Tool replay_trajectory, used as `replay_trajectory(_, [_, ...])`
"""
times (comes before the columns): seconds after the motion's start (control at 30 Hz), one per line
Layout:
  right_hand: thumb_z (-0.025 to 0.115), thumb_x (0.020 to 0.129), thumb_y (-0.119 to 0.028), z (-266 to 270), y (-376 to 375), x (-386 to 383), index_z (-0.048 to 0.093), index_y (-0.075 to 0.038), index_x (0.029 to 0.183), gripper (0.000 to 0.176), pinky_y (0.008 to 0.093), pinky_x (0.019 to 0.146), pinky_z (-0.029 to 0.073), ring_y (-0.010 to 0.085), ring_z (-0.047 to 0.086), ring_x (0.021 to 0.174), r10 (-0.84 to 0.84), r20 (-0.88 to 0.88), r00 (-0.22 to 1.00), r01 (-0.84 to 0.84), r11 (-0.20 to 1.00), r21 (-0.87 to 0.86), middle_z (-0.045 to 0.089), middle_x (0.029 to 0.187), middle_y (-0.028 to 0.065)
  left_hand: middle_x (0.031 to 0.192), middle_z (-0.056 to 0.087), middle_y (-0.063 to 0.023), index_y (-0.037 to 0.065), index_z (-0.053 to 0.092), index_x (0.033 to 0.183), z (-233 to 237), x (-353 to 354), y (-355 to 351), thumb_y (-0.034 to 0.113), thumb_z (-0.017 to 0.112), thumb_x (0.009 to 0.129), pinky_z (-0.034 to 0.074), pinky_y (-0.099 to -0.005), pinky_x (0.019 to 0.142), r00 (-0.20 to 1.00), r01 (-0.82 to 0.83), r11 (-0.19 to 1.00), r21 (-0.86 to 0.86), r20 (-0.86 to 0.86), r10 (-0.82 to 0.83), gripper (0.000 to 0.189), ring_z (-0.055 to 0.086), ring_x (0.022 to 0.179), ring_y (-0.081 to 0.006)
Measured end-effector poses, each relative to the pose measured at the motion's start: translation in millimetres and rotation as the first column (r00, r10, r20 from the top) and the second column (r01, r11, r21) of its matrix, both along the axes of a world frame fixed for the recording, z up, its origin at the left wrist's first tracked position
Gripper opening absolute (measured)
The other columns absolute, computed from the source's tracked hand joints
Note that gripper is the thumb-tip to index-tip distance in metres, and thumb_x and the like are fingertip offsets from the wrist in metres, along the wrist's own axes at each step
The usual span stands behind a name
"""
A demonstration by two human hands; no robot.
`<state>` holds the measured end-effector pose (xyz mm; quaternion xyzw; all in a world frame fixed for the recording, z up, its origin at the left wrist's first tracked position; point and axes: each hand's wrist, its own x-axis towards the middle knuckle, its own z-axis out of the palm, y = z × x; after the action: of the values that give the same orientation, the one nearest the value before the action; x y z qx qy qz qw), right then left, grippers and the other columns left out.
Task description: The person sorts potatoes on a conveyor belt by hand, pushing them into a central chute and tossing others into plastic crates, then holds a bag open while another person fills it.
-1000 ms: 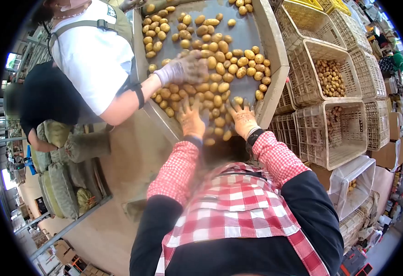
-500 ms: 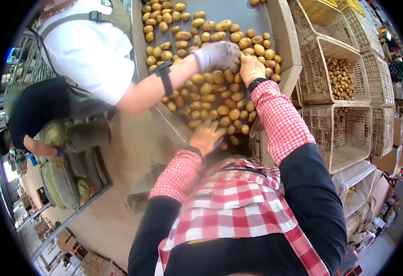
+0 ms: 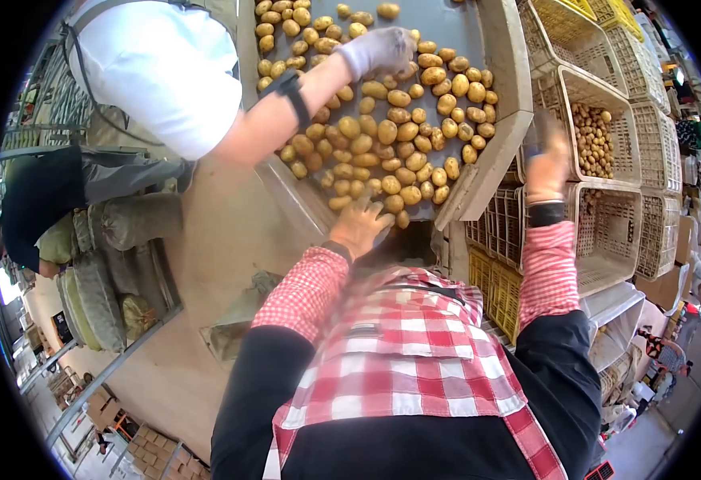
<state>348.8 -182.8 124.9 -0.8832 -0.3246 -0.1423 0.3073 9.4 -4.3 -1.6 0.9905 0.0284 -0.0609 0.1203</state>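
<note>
Many potatoes lie across a grey sloping sorting chute. At the chute's lower lip my left hand is open, its fingers spread against the lowest potatoes. My right hand, smeared by motion, is beyond the chute's right wall, over the near rim of a beige plastic crate that holds smaller potatoes. What the right hand holds, if anything, I cannot tell. A co-worker's gloved hand reaches over the potatoes from the left.
Another beige crate stands nearer to me, with more crates beyond. A yellow crate sits low beside the chute. On the left are filled sacks, a metal rail and a second person in dark clothes.
My right hand has moved from the potatoes rightward to the crate. My left hand stays at the lower lip. Potatoes have shifted, and the co-worker's glove has moved slightly up the chute.
</note>
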Motion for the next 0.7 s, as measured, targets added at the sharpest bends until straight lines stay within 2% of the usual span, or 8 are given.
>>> replay_trajectory(0.03, [0.06,0.087,0.004,-34.9,5.5,-16.7,0.073,-0.005,0.119,0.036,0.0401,0.1,0.056,0.029,0.07,0.111,0.005,-0.25,0.968,-0.048,0.985,-0.165,0.074,0.117,0.0185,0.13,0.063,-0.0062,0.027,0.071,0.122,-0.6,-0.3,-0.4,0.034,0.065,0.092,0.048,-0.0459,0.107,1.0,0.006,1.0,0.024,-0.011,-0.006,0.032,0.038,0.143,-0.036])
replay_trajectory(0.17, [0.06,0.087,0.001,-42.1,109.4,-116.4,0.059,-0.015,0.14,0.055,0.0417,0.105,0.052,0.0321,0.064,0.121,0.502,-0.267,0.822,-0.563,0.785,-0.259,0.06,0.142,0.0127,0.131,0.063,-0.0066,0.029,0.07,0.123,2.3,-1.1,-1.6,0.034,0.065,0.092,0.047,-0.0467,0.108,1.0,0.01,0.998,0.069,0.01,-0.011,0.032,0.041,0.141,-0.0363])
replay_trajectory(0.23, [0.058,0.092,-0.001,-63.7,155.2,-130.0,0.057,-0.016,0.142,0.052,0.0427,0.1,0.054,0.0314,0.066,0.118,0.333,-0.35,0.876,-0.48,0.685,-0.549,0.057,0.142,0.0117,0.131,0.063,-0.0073,0.031,0.07,0.123,7.2,-0.3,-2.1,0.034,0.064,0.093,0.047,-0.0482,0.11,1.0,-0.028,1.0,-0.003,-0.015,0.028,0.031,0.045,0.138,-0.0375])
replay_trajectory(0.33, [0.068,0.089,-0.008,-66.3,180.6,-140.7,0.062,-0.016,0.136,0.048,0.0437,0.092,0.057,0.0334,0.07,0.11,0.206,-0.298,0.932,-0.35,0.726,-0.592,0.065,0.126,0.0137,0.131,0.063,-0.0066,0.033,0.07,0.123,2.3,-0.8,-2.2,0.036,0.063,0.094,0.047,-0.0496,0.108,0.999,-0.031,0.999,0.031,0.008,0.031,0.03,0.048,0.137,-0.0387])
replay_trajectory(0.4, [0.065,0.094,-0.012,-39.7,162.4,-136.5,0.063,-0.014,0.135,0.041,0.0433,0.1,0.054,0.0347,0.065,0.122,0.132,-0.557,0.82,-0.416,0.806,-0.421,0.061,0.138,0.0151,0.128,0.065,-0.0056,0.033,0.072,0.12,-2.1,-4.0,-1.4,0.038,0.063,0.095,0.049,-0.0503,0.105,0.998,-0.009,0.999,0.044,0.059,0.007,0.026,0.047,0.138,-0.0392])
replay_trajectory(0.47, [0.076,0.085,-0.008,-55.5,128.8,-136.7,0.064,-0.01,0.135,0.052,0.0405,0.098,0.055,0.034,0.067,0.117,0.363,-0.588,0.723,-0.393,0.916,0.082,0.066,0.131,0.0173,0.123,0.067,-0.0052,0.033,0.074,0.116,-4.1,-0.9,-2.6,0.039,0.064,0.096,0.05,-0.05,0.103,0.996,-0.058,0.998,-0.012,0.06,0.059,0.023,0.047,0.138,-0.0386])
replay_trajectory(0.63, [0.072,0.086,0.006,11.8,26.6,-186.0,0.056,-0.006,0.138,0.056,0.0331,0.083,0.06,0.0209,0.067,0.108,0.579,-0.814,0.043,0.148,0.802,0.578,0.065,0.121,0.0085,0.12,0.067,-0.0063,0.027,0.073,0.117,1.9,-0.2,-2.3,0.039,0.062,0.097,0.045,-0.0485,0.107,0.995,-0.056,0.998,-0.026,0.083,0.058,0.025,0.045,0.14,-0.0365])
replay_trajectory(0.7, [0.07,0.087,0.005,20.0,-12.5,-195.9,0.054,0.001,0.14,0.055,0.0313,0.085,0.059,0.0184,0.067,0.104,0.559,-0.789,0.255,0.127,0.789,0.6,0.065,0.12,0.0095,0.121,0.068,-0.0051,0.028,0.073,0.117,10.0,0.9,-4.0,0.039,0.062,0.098,0.048,-0.0484,0.104,0.996,-0.053,0.999,0.003,0.075,0.052,0.025,0.045,0.14,-0.0367])
